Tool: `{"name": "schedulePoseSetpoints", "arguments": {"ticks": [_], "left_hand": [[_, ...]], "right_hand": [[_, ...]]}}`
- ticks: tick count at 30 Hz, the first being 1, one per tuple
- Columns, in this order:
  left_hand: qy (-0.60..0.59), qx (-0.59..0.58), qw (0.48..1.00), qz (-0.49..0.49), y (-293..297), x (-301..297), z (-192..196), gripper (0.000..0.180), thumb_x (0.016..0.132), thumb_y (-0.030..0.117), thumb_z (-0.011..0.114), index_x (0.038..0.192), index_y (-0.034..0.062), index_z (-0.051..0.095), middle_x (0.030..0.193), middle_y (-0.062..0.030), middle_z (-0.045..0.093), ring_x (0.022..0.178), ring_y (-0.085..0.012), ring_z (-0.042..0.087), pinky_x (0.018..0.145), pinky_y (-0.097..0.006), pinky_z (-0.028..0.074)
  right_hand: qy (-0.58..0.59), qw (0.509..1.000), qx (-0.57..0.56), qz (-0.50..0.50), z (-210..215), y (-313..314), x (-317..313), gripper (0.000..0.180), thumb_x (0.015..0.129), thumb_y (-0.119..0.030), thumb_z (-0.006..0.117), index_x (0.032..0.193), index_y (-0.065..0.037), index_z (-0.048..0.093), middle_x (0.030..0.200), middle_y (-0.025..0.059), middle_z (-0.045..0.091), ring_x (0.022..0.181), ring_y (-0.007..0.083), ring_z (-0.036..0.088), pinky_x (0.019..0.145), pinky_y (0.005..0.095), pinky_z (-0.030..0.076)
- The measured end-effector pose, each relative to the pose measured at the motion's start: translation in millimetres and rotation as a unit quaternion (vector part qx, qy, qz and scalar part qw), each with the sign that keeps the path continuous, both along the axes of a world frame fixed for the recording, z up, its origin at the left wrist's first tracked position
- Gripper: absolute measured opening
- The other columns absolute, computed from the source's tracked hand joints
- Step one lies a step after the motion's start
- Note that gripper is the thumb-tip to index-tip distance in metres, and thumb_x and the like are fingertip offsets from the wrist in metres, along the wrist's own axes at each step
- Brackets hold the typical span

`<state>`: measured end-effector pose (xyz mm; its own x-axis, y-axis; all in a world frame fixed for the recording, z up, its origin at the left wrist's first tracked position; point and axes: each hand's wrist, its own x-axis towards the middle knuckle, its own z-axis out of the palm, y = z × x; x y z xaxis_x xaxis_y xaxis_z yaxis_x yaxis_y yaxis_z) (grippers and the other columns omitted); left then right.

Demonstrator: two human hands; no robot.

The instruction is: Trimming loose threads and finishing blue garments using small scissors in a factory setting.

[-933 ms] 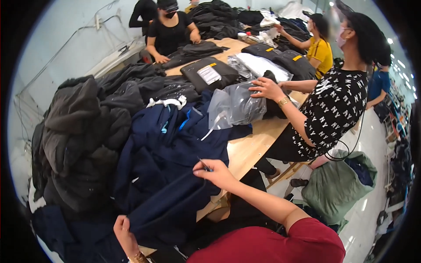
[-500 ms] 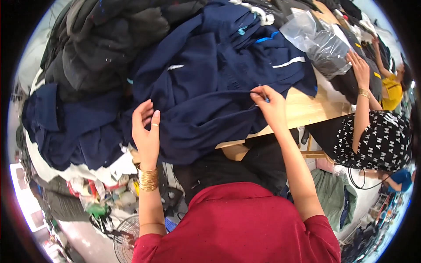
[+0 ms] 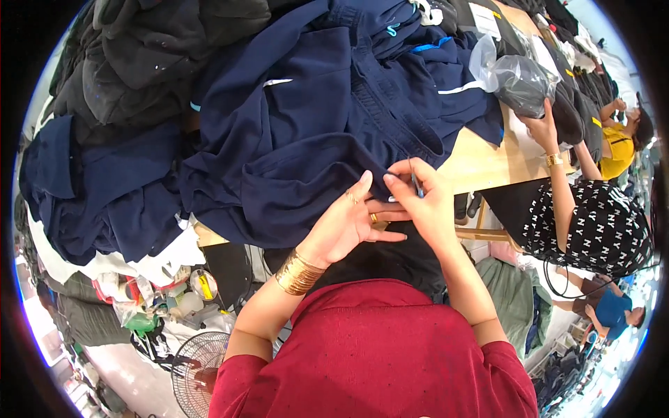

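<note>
Navy trousers point(image 3: 300, 125) lie in loose folds in front of me, with a ribbed elastic waistband point(image 3: 390, 115) on their right. My right hand point(image 3: 426, 205) is closed at the near edge of the cloth, thumb against forefinger. A slim tool with a metal tip and a bit of blue point(image 3: 419, 187) sticks out of its fingers; most of it is hidden, so its kind is unclear. My left hand point(image 3: 341, 226), fingers stretched out and palm turned up, reaches to the right hand's fingers. Its thumb is by the cloth's edge.
Dark grey garments point(image 3: 146, 70) are heaped at the far left, above more navy clothing point(image 3: 104, 188). At the right a co-worker's hand point(image 3: 543, 129) holds a clear plastic bag point(image 3: 523, 83) around something dark. A fan point(image 3: 198, 369) stands at the lower left.
My left hand has left the cloth's left side and come right, beside my right hand. The right hand has moved slightly nearer. The waistband shows more; the co-worker's hand has shifted on the bag.
</note>
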<state>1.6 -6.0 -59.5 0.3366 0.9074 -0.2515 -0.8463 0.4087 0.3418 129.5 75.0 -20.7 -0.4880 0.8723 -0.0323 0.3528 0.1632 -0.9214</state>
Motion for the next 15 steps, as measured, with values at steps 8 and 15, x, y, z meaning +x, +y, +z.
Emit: {"name": "schedulePoseSetpoints", "arguments": {"ticks": [8,15], "left_hand": [[0.212,-0.034,0.962,0.170,0,9,-5,0.025,0.093,0.014,0.046,0.107,-0.0033,0.055,0.105,-0.0111,0.061,0.094,-0.0224,0.061,0.085,-0.040,0.049],[0.241,-0.053,0.932,0.267,-13,4,7,0.032,0.094,0.025,0.045,0.107,-0.0026,0.054,0.105,-0.0128,0.060,0.092,-0.0226,0.060,0.083,-0.039,0.050]], "right_hand": [[0.075,0.996,0.047,0.018,-8,7,9,0.017,0.080,-0.013,0.064,0.092,-0.002,0.059,0.082,0.0063,0.061,0.075,0.0135,0.060,0.066,0.0260,0.047],[0.151,0.985,-0.048,-0.071,-16,9,18,0.011,0.081,-0.008,0.061,0.085,0.000,0.055,0.074,0.0017,0.058,0.068,0.0055,0.054,0.061,0.0210,0.043]]}}
